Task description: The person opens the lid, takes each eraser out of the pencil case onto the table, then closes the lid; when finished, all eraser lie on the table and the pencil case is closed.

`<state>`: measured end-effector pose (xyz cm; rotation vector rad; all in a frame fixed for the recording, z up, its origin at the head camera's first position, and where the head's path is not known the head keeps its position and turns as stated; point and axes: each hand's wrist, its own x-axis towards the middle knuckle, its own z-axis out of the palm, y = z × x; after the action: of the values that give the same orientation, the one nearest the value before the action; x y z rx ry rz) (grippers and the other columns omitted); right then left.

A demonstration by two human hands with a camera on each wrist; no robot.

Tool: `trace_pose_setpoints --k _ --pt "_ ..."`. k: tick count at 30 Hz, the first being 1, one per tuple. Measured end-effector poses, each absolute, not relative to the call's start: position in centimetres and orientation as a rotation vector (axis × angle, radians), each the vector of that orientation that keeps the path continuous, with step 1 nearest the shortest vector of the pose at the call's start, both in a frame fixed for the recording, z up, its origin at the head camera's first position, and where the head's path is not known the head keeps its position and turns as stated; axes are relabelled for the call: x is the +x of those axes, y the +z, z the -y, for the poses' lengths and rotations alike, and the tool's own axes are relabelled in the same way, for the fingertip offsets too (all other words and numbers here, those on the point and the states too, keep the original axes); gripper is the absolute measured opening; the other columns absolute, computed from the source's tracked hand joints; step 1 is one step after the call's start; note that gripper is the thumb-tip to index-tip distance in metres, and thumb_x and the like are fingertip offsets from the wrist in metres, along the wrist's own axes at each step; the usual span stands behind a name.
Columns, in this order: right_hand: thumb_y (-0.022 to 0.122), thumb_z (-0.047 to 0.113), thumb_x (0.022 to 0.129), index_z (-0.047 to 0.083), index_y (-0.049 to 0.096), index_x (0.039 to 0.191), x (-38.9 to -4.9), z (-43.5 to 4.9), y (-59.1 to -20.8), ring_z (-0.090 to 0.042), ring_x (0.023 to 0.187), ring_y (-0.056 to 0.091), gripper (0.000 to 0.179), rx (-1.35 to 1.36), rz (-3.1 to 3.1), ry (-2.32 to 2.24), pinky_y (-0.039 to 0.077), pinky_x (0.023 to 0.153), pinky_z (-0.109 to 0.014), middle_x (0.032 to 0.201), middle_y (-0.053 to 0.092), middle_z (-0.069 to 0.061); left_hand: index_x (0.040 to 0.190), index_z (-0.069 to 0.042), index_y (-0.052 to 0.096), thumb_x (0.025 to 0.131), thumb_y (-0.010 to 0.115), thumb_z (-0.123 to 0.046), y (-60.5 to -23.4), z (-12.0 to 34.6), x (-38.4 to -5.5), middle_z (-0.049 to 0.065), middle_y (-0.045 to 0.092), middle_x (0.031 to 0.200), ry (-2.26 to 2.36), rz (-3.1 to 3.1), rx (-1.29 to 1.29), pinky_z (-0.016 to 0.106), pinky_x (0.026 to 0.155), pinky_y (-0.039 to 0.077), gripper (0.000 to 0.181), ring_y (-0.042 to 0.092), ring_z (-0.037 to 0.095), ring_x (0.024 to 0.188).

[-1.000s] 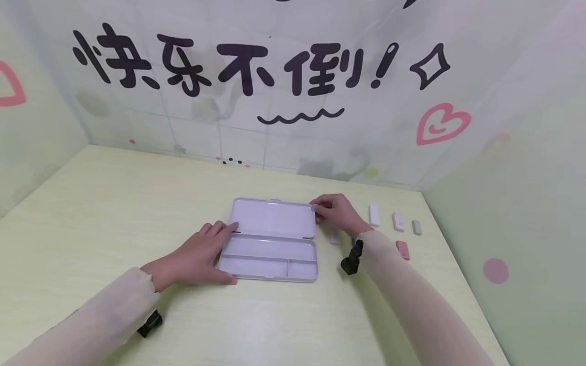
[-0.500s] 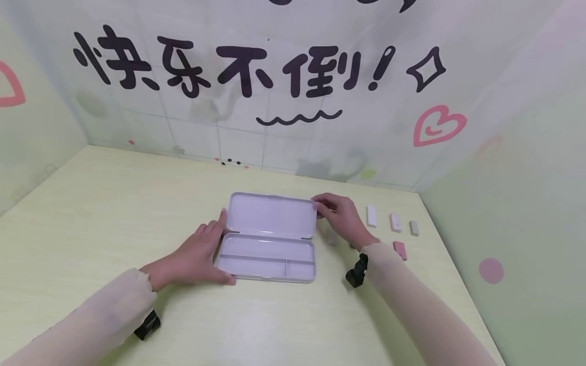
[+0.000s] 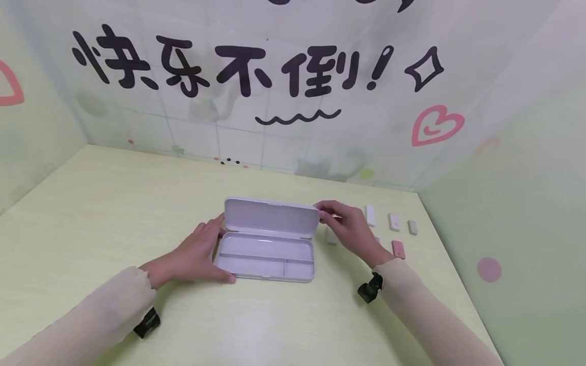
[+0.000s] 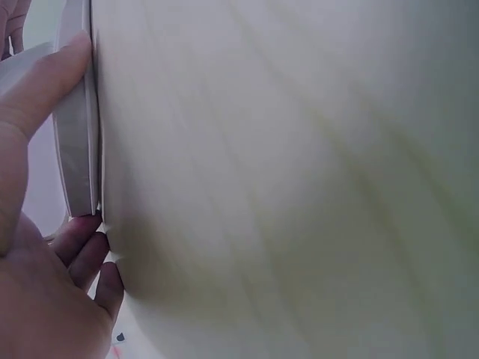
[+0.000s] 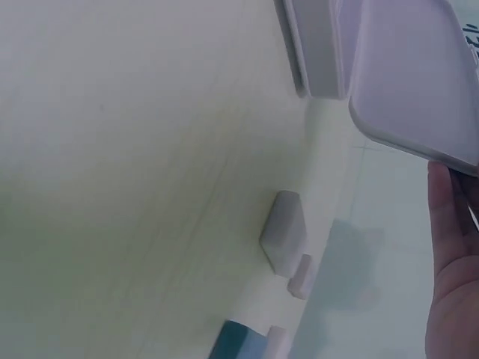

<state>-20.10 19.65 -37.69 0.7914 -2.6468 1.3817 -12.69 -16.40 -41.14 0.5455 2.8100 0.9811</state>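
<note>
A pale lilac pencil case lies unfolded on the table, its compartmented base (image 3: 256, 246) toward me and its lid (image 3: 271, 217) tilted up at the back. My left hand (image 3: 194, 256) holds the base at its left end, thumb at the front corner and fingers by the hinge side. In the left wrist view, the thumb and fingertips of the left hand (image 4: 41, 292) span the base's end. My right hand (image 3: 350, 229) pinches the lid's upper right corner. The right wrist view has the right hand (image 5: 453, 269) at the edge of the raised lid (image 5: 412, 75).
Right of the case lie several small eraser-like blocks: a white block (image 3: 370, 215), a pale pink block (image 3: 394, 221), a grey block (image 3: 412, 227) and a pink block (image 3: 398, 249). A greyish block (image 3: 331, 236) sits close beside the case. A printed curtain (image 3: 247, 137) backs the table.
The lid has swung up from lying nearly flat, with my right hand at its corner. My left fingers have come off the lid to the case's left side.
</note>
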Motion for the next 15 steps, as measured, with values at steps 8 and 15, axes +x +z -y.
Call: trace_pose_setpoints --k 8,15 --pt "0.063 0.015 0.105 0.009 0.074 0.128 -17.8 -19.8 -36.9 -0.028 0.102 0.074 0.027 0.919 2.731 1.221 0.061 0.087 -0.029 0.122 0.078 -0.008 0.154 0.005 0.029 0.061 0.098 -0.053 -41.4 16.6 -12.7 0.017 0.056 0.131 0.977 -2.82 0.565 0.048 0.098 0.046 0.13 0.048 0.027 0.116" --pt "0.063 0.035 0.105 0.017 0.068 0.14 -16.1 -19.5 -36.1 -0.024 0.132 0.066 0.039 1.051 2.977 1.096 0.053 0.108 -0.045 0.139 0.071 -0.003 0.146 -0.003 0.039 0.062 0.097 -0.054 -41.4 16.9 -12.9 0.013 0.055 0.134 0.952 -2.83 0.614 0.045 0.097 0.045 0.114 0.047 0.025 0.114"
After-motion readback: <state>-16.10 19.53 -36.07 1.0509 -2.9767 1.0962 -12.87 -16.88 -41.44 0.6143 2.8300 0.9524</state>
